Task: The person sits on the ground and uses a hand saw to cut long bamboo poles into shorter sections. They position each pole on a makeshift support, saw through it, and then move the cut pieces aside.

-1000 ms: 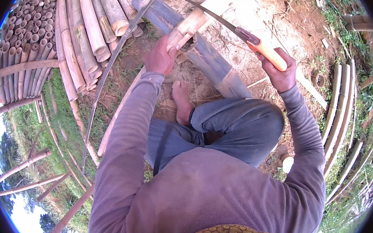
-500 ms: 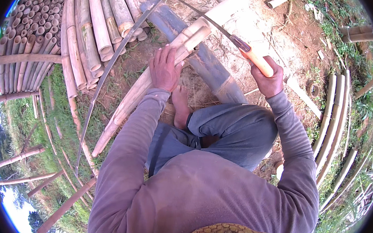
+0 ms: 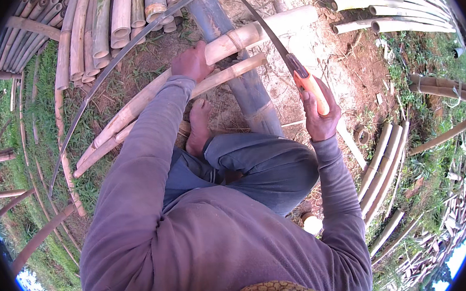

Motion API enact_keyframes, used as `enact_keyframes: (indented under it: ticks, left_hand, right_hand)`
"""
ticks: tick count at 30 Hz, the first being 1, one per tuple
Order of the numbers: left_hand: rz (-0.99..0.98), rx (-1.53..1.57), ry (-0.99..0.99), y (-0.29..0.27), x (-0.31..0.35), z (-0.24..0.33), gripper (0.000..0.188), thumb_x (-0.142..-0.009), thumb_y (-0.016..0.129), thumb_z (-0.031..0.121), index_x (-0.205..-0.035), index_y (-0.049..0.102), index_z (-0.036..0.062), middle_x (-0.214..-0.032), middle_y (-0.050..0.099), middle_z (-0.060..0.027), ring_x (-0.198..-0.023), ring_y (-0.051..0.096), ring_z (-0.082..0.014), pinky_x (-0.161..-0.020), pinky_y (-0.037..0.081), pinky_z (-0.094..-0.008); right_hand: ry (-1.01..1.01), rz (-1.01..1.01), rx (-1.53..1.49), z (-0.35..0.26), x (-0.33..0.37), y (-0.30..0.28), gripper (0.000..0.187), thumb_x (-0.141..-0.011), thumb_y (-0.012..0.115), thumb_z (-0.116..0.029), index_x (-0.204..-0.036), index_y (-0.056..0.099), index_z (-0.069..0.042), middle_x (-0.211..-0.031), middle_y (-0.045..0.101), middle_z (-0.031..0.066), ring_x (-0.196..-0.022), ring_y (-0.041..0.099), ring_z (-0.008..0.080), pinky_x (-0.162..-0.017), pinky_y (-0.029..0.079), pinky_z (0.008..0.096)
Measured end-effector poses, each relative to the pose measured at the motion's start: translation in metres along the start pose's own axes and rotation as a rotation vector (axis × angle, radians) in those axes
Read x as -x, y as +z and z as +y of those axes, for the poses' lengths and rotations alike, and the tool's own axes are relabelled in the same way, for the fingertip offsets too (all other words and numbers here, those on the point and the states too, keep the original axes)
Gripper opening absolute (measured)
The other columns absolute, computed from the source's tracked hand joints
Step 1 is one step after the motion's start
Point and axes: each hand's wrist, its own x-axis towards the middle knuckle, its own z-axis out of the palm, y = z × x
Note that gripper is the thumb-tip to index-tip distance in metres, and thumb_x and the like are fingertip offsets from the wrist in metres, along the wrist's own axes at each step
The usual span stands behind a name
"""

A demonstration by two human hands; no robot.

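My left hand is closed round a wide split bamboo piece, which rests across a thick grey bamboo pole on the ground. Just nearer to me lies a narrower bamboo strip, crossing the same pole, with a gap between the two. Both pieces run down left past my left forearm, which hides part of them. In my right hand is a pruning saw with an orange handle and a dark, slightly curved blade. Its blade points up and away, apart from the bamboo.
A long thin grey strip arcs across the left. Stacked bamboo poles lie at the far left, more poles at the far right. Several curved bamboo lengths rest near my right arm. My bare foot is close below the bamboo.
My left hand has gone from lying flat over both pieces to gripping the wide one. The two pieces have come apart. The saw stays in my right hand; the whole view has shifted.
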Motion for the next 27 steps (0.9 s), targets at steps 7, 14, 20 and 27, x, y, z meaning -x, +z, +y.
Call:
enact_keyframes:
  ticks: [7,14,20,27]
  left_hand:
    - [0.005,0.004,-0.005,-0.001,0.003,-0.003,0.058,-0.084,0.086,0.043,-0.128,0.063,0.0131,-0.110,0.078,-0.0188,-0.104,0.077,-0.0418,-0.090,0.060,-0.0558]
    - [0.036,-0.035,0.047,0.002,0.000,-0.005,0.057,-0.085,0.085,0.041,-0.128,0.062,0.0131,-0.106,0.079,-0.0174,-0.099,0.078,-0.0410,-0.086,0.060,-0.0554]
    - [0.042,0.008,0.029,0.006,0.001,-0.008,0.057,-0.083,0.086,0.041,-0.128,0.063,0.0137,-0.106,0.079,-0.0162,-0.102,0.077,-0.0406,-0.087,0.059,-0.0556]
    - [0.011,0.036,0.008,0.003,0.010,-0.002,0.057,-0.084,0.085,0.041,-0.130,0.062,0.0141,-0.112,0.079,-0.0170,-0.105,0.076,-0.0411,-0.091,0.059,-0.0547]
  right_hand:
    - [-0.008,0.014,-0.051,0.006,0.061,-0.044,0.047,-0.109,0.067,-0.021,-0.143,0.062,0.011,-0.124,0.077,0.0208,-0.113,0.075,0.0237,-0.096,0.061,0.0365]
    - [0.065,0.041,-0.111,0.027,-0.014,0.008,0.043,-0.106,0.074,-0.017,-0.140,0.067,0.008,-0.119,0.079,0.0178,-0.111,0.073,0.0202,-0.097,0.059,0.0360]
    - [0.067,0.037,-0.125,0.031,0.001,0.002,0.043,-0.106,0.074,-0.016,-0.141,0.067,0.007,-0.121,0.079,0.0188,-0.111,0.074,0.0207,-0.095,0.060,0.0358]
    - [0.024,0.048,-0.058,0.015,0.018,-0.008,0.041,-0.106,0.072,-0.014,-0.141,0.067,0.007,-0.117,0.080,0.0178,-0.103,0.074,0.0172,-0.088,0.060,0.0341]
